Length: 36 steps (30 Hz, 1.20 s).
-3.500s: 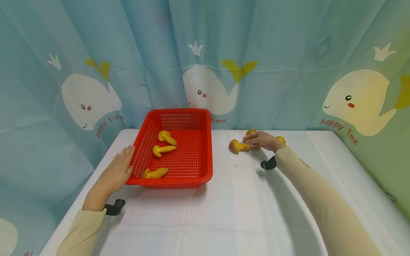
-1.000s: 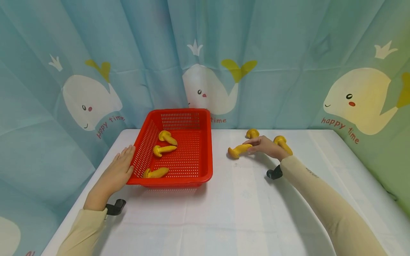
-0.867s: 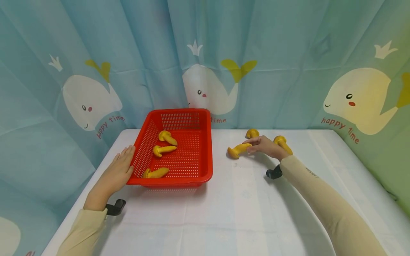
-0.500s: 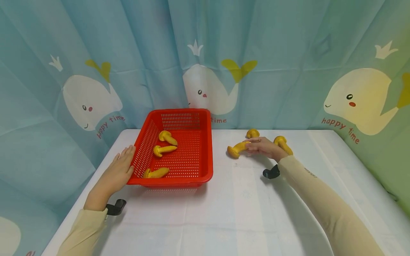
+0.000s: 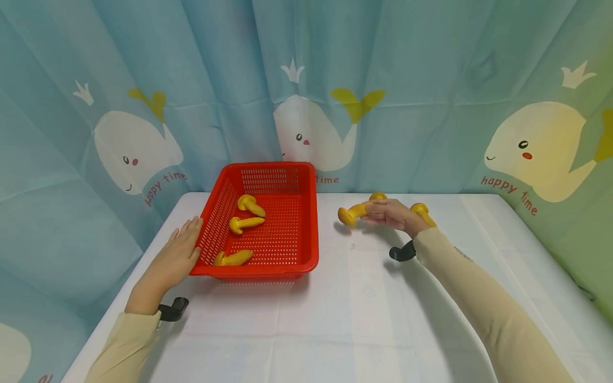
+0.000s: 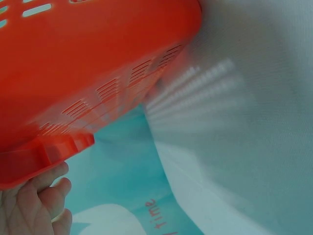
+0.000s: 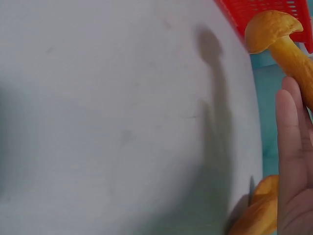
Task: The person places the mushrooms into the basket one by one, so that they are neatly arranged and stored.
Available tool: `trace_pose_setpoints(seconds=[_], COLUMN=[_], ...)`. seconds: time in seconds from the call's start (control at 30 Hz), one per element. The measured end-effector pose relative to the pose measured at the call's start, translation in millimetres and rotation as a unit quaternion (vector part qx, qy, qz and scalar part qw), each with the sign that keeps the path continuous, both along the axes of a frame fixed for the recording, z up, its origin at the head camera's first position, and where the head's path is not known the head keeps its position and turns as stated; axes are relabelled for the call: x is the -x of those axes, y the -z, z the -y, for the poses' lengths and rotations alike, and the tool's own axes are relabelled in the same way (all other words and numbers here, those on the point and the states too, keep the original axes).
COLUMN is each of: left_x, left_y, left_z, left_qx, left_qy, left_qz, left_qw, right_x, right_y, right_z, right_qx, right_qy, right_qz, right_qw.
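My right hand (image 5: 394,214) pinches a yellow mushroom (image 5: 350,214) by the stem, cap pointing left. A shadow below the mushroom shows it is raised off the table. The right wrist view shows this mushroom's cap (image 7: 269,32) beyond the fingertips; part of its stem is hidden by the fingers. My left hand (image 5: 173,255) rests with straight fingers along the left rim of a red plastic basket (image 5: 311,239). In the left wrist view, its fingertips (image 6: 62,186) touch the basket's rim from beneath. Three mushrooms lie inside: back (image 5: 250,205), middle (image 5: 245,224) and front (image 5: 234,258).
Two more yellow mushrooms lie on the white table (image 5: 330,319), one behind my right hand (image 5: 378,196) and one to its right (image 5: 423,213), partly covered. A blue curtain (image 5: 421,143) with printed whales hangs right behind the table.
My right hand has taken hold of a mushroom by the stem and lifted it slightly up off the table. My left hand and the basket have stayed in place.
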<state>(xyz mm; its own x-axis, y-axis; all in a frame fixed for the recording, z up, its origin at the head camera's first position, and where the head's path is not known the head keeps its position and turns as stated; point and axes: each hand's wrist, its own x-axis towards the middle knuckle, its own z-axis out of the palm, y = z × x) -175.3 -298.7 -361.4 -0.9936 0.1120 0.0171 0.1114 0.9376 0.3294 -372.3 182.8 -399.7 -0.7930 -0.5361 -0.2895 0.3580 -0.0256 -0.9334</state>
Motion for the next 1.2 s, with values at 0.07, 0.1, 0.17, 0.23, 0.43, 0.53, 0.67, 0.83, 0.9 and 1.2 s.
trace_pose_setpoints(seconds=[0.07, 0.1, 0.17, 0.23, 0.43, 0.53, 0.67, 0.83, 0.9, 1.2], left_x=[-0.4, -0.6, -0.8, -1.0, -0.8, -0.5, -0.2, -0.2, -0.2, -0.6], left_y=[-0.3, -0.5, -0.6, -0.8, -1.4, -1.6, -1.4, -0.9, -0.8, -1.4], left_z=[-0.3, -0.5, -0.7, -1.0, -1.4, -1.2, -1.2, -1.3, -1.3, -1.8], left_qx=[-0.001, -0.001, -0.002, -0.002, 0.0, 0.001, 0.001, 0.0, 0.0, -0.002], left_qy=[0.0, 0.0, -0.001, -0.002, -0.001, -0.001, -0.002, -0.004, -0.004, -0.003], left_qz=[0.0, 0.0, 0.001, 0.001, 0.001, 0.001, 0.001, 0.002, 0.001, -0.001], left_qw=[1.0, 1.0, 1.0, 1.0, 1.0, 1.0, 1.0, 1.0, 1.0, 1.0], right_x=[1.6, 2.5, 4.2, 5.7, 9.1, 10.6, 12.8, 15.7, 16.5, 20.5], right_y=[-3.9, -5.9, -10.7, -16.1, -35.3, -44.8, -56.2, -67.4, -71.5, -87.8], right_z=[1, 1, 3, 5, 12, 17, 23, 31, 34, 44], right_qx=[0.003, 0.003, -0.002, -0.005, -0.001, 0.002, 0.007, 0.01, 0.013, 0.005], right_qy=[-0.002, -0.003, -0.006, -0.003, -0.001, -0.002, -0.002, -0.009, -0.011, 0.007], right_qz=[-0.005, -0.007, -0.013, -0.013, -0.016, -0.024, -0.027, -0.032, -0.034, -0.03], right_qw=[1.0, 1.0, 0.9999, 0.9999, 0.9999, 0.9997, 0.9996, 0.9994, 0.9993, 0.9995])
